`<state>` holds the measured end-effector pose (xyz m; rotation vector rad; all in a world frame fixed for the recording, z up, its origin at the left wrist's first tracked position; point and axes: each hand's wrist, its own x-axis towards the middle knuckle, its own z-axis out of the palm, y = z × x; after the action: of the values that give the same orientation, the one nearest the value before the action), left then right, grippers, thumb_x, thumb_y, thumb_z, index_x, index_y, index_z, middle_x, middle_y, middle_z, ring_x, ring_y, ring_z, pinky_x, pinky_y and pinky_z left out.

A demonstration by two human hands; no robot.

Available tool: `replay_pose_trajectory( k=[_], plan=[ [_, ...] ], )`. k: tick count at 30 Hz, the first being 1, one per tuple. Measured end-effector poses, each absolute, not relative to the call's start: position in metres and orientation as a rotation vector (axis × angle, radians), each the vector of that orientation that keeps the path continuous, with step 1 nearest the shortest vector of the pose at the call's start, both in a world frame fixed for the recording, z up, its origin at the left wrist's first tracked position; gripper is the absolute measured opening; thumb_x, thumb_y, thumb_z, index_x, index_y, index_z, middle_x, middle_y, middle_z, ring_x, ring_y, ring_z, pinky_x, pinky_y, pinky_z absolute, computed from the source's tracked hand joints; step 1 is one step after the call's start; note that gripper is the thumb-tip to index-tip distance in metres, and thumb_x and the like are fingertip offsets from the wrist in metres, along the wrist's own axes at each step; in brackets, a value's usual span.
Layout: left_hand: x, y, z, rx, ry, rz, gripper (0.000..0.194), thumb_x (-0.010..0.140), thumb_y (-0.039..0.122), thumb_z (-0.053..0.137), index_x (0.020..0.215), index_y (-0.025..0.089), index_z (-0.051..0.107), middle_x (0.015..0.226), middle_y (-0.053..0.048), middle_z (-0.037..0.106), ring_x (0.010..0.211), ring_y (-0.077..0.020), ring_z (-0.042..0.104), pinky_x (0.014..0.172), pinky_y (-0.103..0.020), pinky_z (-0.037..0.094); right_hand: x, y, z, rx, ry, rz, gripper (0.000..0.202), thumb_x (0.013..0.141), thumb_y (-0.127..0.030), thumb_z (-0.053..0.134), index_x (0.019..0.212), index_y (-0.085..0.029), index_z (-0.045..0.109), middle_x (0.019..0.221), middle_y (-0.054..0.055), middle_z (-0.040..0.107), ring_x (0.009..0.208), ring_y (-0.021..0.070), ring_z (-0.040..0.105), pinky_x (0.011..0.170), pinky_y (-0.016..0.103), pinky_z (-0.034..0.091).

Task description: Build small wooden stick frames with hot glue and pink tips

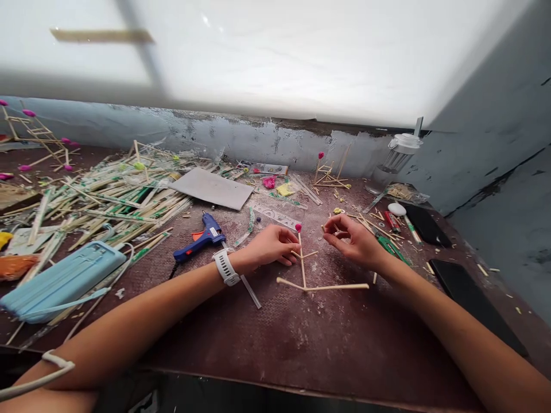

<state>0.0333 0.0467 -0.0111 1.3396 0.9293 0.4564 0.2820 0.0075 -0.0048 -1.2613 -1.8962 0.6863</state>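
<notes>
A small stick figure (303, 269) made of thin wooden sticks stands on the dark red table (241, 350), with a pink ball (298, 228) at its top and two longer sticks spreading at its base. My left hand (273, 244), with a white watch at the wrist, pinches the figure's left side stick near the middle. To the right of the figure, my right hand (348, 238) is closed, thumb against fingers, with a tiny pale piece (323, 228) at the fingertips. It is apart from the figure.
A blue glue gun (200, 238) lies left of my left hand. Behind it are a grey board (212, 188) and a heap of wrapped sticks (107, 195). A light blue case (64, 281) is at left; a clear bottle (394, 160) and black phones (428, 225) are at right.
</notes>
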Motion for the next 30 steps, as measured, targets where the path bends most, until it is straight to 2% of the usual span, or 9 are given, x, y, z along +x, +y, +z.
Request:
replay_pose_trajectory(
  k=[6,9,13,18,25,30],
  plan=[
    [0.029,0.057,-0.017,1.542,0.803,0.553,0.025,0.092,0.037,0.074,0.087,0.012,0.074,0.083,-0.008,0.079,0.068,-0.0132,0.073,0.066,-0.025,0.061,0.275,0.003,-0.005,-1.222,-1.912,0.665,0.022,0.091,-0.042,0.071,0.097,-0.026,0.056,0.089,0.003,0.068,0.08,0.0197,0.068,0.075,0.04,0.066],
    [0.029,0.054,-0.014,1.654,0.752,0.657,0.023,0.092,0.035,0.074,0.099,0.014,0.076,0.093,-0.008,0.081,0.076,-0.0148,0.075,0.07,-0.027,0.061,0.275,0.002,-0.006,-1.187,-1.901,0.664,0.026,0.091,-0.046,0.072,0.099,-0.027,0.056,0.089,0.002,0.069,0.08,0.0191,0.069,0.075,0.039,0.067],
    [0.031,0.047,-0.008,1.798,0.687,0.772,0.027,0.092,0.032,0.076,0.113,0.016,0.077,0.104,-0.01,0.082,0.094,-0.0183,0.077,0.086,-0.032,0.062,0.275,0.002,-0.006,-1.164,-1.884,0.675,0.03,0.091,-0.05,0.074,0.1,-0.026,0.059,0.09,0.002,0.07,0.081,0.019,0.07,0.076,0.039,0.066],
    [0.034,0.04,-0.01,1.798,0.622,0.84,0.032,0.092,0.03,0.077,0.121,0.016,0.075,0.107,-0.01,0.082,0.098,-0.0192,0.078,0.092,-0.035,0.063,0.272,-0.001,-0.001,-1.131,-1.901,0.715,0.029,0.09,-0.049,0.076,0.1,-0.025,0.062,0.09,0.003,0.073,0.082,0.0195,0.071,0.074,0.037,0.064],
    [0.037,0.034,-0.01,1.893,0.594,0.89,0.018,0.093,0.034,0.076,0.095,0.016,0.079,0.091,-0.006,0.081,0.083,-0.0165,0.074,0.076,-0.028,0.059,0.265,-0.007,0.0,-1.106,-1.935,0.778,0.028,0.091,-0.05,0.076,0.095,-0.023,0.067,0.087,0.003,0.073,0.073,0.0171,0.067,0.066,0.031,0.055],
    [0.037,0.03,-0.003,1.871,0.615,0.863,0.017,0.094,0.032,0.075,0.095,0.015,0.079,0.091,-0.006,0.081,0.082,-0.0161,0.073,0.074,-0.027,0.057,0.263,-0.007,0.001,-1.103,-1.93,0.798,0.03,0.091,-0.053,0.075,0.095,-0.024,0.069,0.086,0.003,0.074,0.075,0.0181,0.068,0.069,0.031,0.055]
  ],
)
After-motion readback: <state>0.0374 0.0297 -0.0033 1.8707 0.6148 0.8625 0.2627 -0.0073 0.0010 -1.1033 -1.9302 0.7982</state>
